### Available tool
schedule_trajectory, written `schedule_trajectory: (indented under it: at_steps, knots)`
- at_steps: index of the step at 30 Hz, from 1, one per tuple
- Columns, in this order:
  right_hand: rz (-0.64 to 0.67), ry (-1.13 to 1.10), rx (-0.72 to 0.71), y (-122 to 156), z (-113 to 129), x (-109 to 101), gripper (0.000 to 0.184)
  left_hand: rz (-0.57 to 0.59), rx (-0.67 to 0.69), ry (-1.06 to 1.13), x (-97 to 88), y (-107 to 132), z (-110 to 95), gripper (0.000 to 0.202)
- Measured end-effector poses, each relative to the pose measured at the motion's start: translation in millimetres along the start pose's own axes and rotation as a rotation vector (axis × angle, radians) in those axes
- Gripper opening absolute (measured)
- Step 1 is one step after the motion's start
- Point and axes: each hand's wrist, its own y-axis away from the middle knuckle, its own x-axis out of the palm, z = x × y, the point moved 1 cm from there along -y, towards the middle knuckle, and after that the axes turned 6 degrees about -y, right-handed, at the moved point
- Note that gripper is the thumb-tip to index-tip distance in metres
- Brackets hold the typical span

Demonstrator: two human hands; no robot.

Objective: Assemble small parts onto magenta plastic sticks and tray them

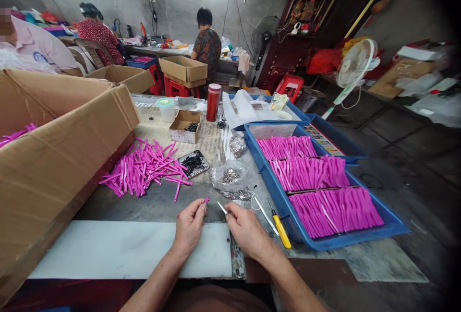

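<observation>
My left hand (189,225) is closed in a pinch on a magenta plastic strip (207,199); only its end shows past my fingertips. My right hand (247,229) grips a slim pale pointed tool (222,207), its tip aimed toward the strip but apart from it. Beyond my left hand lies a loose heap of magenta strips (140,165). A small tray of black parts (194,164) sits ahead, beside a clear bag of small metal pieces (231,175). Near my right hand lie a yellow-handled screwdriver (281,229) and a white stick-like tool (265,215) with a cord loop.
At right, a blue crate (306,240) holds magenta strips in three rows. A large cardboard box (68,173) blocks the left. A white board (137,249) lies under my forearms. A red tumbler (213,103) and small carton (183,135) stand farther back. Several people sit beyond.
</observation>
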Motion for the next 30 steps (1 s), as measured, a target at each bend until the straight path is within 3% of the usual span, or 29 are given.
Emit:
schedule_trajectory:
  at_steps: [9, 17, 20, 23, 26, 30]
  knots:
    - [-0.110, 0.367, 0.026, 3, -47, 3, 0.022, -0.044, -0.024, 0.116, -2.0, -3, 4, 0.027]
    - [-0.173, 0.465, 0.031, 4, -63, 5, 0.020, -0.060, -0.137, 0.298, -0.9, -3, 7, 0.034]
    - [-0.272, 0.345, -0.026, 3, -60, 6, 0.019, -0.065, -0.130, 0.329, -0.8, -3, 8, 0.033]
    - [-0.356, 0.084, -0.133, 0, -47, 10, 0.018, -0.039, -0.127, 0.351, 0.5, -1, 3, 0.033]
    - [-0.365, -0.158, -0.227, -5, -31, 20, 0.014, 0.005, -0.120, 0.341, 1.6, 2, -6, 0.033]
    - [-0.384, -0.379, -0.206, -11, -18, 33, 0.013, 0.027, -0.041, 0.284, 0.3, 5, -14, 0.029]
